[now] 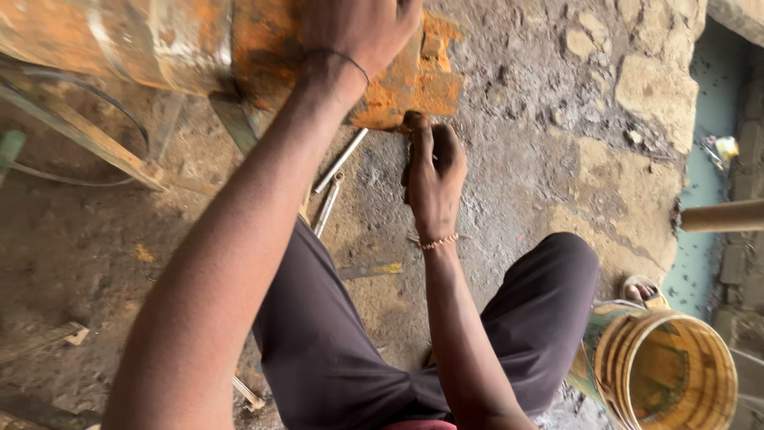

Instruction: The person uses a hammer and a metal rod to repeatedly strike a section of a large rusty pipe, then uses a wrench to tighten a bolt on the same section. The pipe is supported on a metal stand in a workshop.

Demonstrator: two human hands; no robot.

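Note:
A large rusty orange metal piece (191,40) lies across the top of the view, over a dirt and concrete floor. My left hand (358,28) rests flat on top of it, a thin band at the wrist. Just below its lower edge, my right hand (432,171) is closed around a small dark tool whose tip touches the metal's underside; a beaded bracelet circles that wrist. What kind of tool it is cannot be made out. My legs in dark trousers (334,342) are folded beneath my arms.
Two thin metal rods (334,179) lie on the ground under the rusty piece. A wooden slat (95,139) and a cable run at the left. A worn yellow bucket (668,366) stands at the lower right, near my sandalled foot (641,291). A wooden handle (720,215) pokes in from the right.

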